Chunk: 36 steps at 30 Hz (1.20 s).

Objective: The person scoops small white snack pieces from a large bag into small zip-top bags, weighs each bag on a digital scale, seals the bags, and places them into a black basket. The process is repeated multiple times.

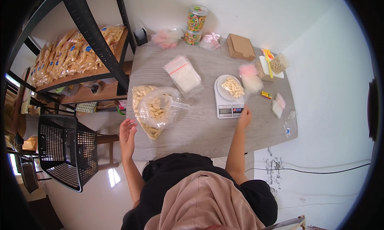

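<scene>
My left hand [128, 135] hovers at the table's left edge with its fingers apart, holding nothing. Just right of it lies a large clear plastic bag [147, 126] of pale finger-shaped snacks, its mouth spread wide. A clear plastic scoop [177, 105] rests in that mouth, handle pointing right. My right hand [245, 118] is by the lower right corner of a white digital kitchen scale [220, 101], fingers curled. Something thin and clear shows above its fingertips; whether they grip it is hard to see. On the scale sits a round white dish [223, 94] heaped with snacks [233, 87].
Resealable plastic bags [184, 75] lie mid-table, another pack [252, 80] beside the scale. Behind stand stacked candy jars [196, 23] and a cardboard box [241, 47]. A yellow spoon [269, 66] rests at right. Left are a shelf of packed snacks [72, 56] and a black basket [79, 152].
</scene>
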Each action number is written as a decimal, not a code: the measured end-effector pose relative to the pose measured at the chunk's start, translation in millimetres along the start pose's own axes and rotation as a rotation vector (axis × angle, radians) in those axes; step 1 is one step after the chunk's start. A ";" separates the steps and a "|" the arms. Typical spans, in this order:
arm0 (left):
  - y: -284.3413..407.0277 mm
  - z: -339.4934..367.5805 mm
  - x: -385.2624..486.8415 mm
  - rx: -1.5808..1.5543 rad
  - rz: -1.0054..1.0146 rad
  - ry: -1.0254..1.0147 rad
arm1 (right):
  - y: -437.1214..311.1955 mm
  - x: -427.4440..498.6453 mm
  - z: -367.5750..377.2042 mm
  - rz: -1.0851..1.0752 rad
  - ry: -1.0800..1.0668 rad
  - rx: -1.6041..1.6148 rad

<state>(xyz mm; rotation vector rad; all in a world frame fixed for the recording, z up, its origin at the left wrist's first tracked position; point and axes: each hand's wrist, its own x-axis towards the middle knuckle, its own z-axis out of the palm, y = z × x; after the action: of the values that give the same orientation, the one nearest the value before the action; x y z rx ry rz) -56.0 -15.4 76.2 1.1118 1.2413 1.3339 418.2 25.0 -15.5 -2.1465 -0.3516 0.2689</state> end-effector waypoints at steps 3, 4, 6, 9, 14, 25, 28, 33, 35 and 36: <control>10.5 4.1 7.7 -0.005 0.040 -0.043 | -32.9 -10.1 14.7 -0.167 -0.056 -0.004; 14.8 6.8 12.1 -0.009 0.076 -0.062 | -46.2 -14.1 22.3 -0.280 -0.011 0.078; 25.1 13.4 20.9 0.044 0.130 -0.091 | -78.1 -24.5 29.1 -0.485 -0.070 0.298; 43.5 28.9 31.1 0.052 0.210 -0.127 | -133.2 -50.7 12.1 -0.710 -0.392 0.547; 69.3 72.5 43.2 0.054 0.297 -0.222 | -198.3 -127.9 -24.9 -0.712 -0.966 0.557; 85.3 87.4 48.5 -0.303 0.341 -0.109 | -220.2 -214.4 -31.8 -0.460 -1.309 0.680; 87.2 85.8 47.3 -0.335 0.333 -0.066 | -218.9 -220.3 -28.1 -0.480 -1.246 0.706; 85.8 89.1 51.0 -0.266 0.424 0.036 | -216.9 -226.9 -21.2 -0.452 -1.227 0.725; 83.3 88.4 50.6 -0.269 0.418 0.044 | -215.6 -229.7 -18.3 -0.460 -1.229 0.738; 81.8 88.6 50.7 -0.259 0.422 0.058 | -215.1 -230.0 -17.6 -0.475 -1.221 0.730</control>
<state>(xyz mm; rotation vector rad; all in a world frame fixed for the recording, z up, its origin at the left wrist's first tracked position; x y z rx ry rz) 20.6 44.1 164.0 1.1925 0.8663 1.7971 176.7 47.8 186.1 -0.9265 -1.1983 1.2022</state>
